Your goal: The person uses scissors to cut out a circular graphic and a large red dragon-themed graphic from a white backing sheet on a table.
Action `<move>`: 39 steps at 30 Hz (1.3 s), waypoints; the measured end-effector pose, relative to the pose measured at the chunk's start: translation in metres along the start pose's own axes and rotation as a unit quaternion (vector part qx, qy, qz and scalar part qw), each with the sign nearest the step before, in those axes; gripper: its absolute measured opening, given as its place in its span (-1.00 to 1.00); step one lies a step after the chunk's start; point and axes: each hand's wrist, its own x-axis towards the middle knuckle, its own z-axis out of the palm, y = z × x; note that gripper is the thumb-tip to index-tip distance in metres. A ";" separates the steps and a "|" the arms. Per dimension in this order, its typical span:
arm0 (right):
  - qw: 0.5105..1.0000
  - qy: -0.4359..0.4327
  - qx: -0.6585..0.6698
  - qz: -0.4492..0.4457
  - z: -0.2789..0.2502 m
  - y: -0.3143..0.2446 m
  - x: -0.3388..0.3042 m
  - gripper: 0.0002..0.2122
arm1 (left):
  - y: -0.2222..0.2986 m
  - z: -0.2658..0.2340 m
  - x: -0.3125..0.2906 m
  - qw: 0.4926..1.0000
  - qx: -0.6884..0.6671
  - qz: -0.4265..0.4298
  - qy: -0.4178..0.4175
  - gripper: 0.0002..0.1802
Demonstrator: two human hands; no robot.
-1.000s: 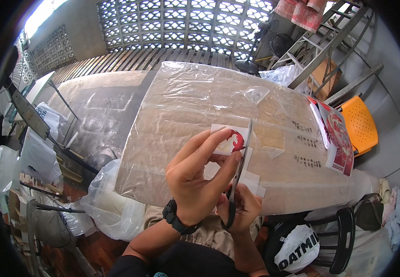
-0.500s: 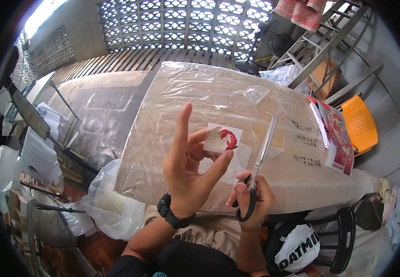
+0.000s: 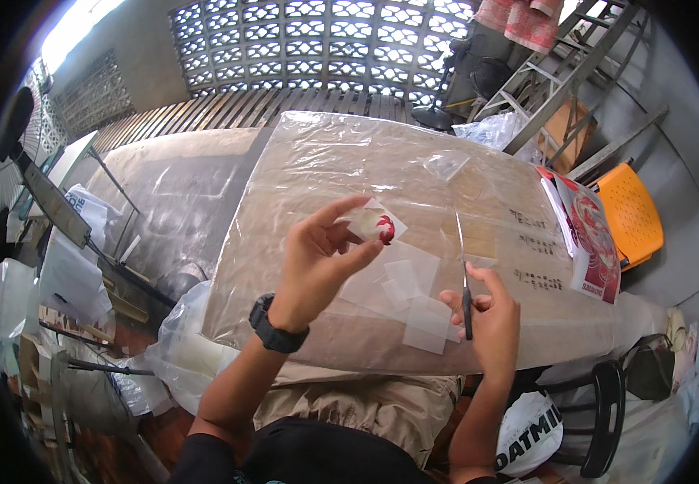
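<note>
Between the thumb and fingers of my left hand (image 3: pixel 311 270) is a small white paper piece (image 3: pixel 395 229) with a red and cream design, held tilted above the table. My index finger reaches its upper edge. To the right, my right hand (image 3: pixel 495 327) grips scissors (image 3: pixel 467 310) by their black handles. The blades point away from me and appear edge-on, apart from the paper; whether they are spread I cannot tell. Below and between my hands, several pale paper pieces (image 3: pixel 425 324) lie overlapping on the plastic-covered table (image 3: pixel 309 173).
A clear plastic scrap (image 3: pixel 446 164) lies toward the table's far side. At the right edge are red printed sheets (image 3: pixel 595 238), beside an orange chair (image 3: pixel 630 216). A black chair (image 3: pixel 605 423) bearing a white bag (image 3: pixel 531 440) stands near right; a translucent plastic bag (image 3: pixel 184 351) hangs near left.
My left hand has shifted left with the paper piece, and its raised index finger has bent down to the paper. My right hand has moved right with the scissors, which have turned edge-on.
</note>
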 end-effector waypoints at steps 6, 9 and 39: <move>0.917 -0.092 -0.375 -0.099 -0.052 0.026 0.022 -0.51 | 0.005 0.000 0.023 0.988 0.047 -0.094 -0.114 -0.88; 0.898 -0.117 -0.405 -0.129 -0.063 0.033 0.022 -0.49 | 0.005 0.013 0.040 0.981 0.057 -0.084 -0.164 -0.88; 0.967 -0.094 0.147 -0.185 -0.045 0.065 0.052 -0.89 | -0.035 0.081 0.027 0.955 0.158 -0.059 -0.244 -0.66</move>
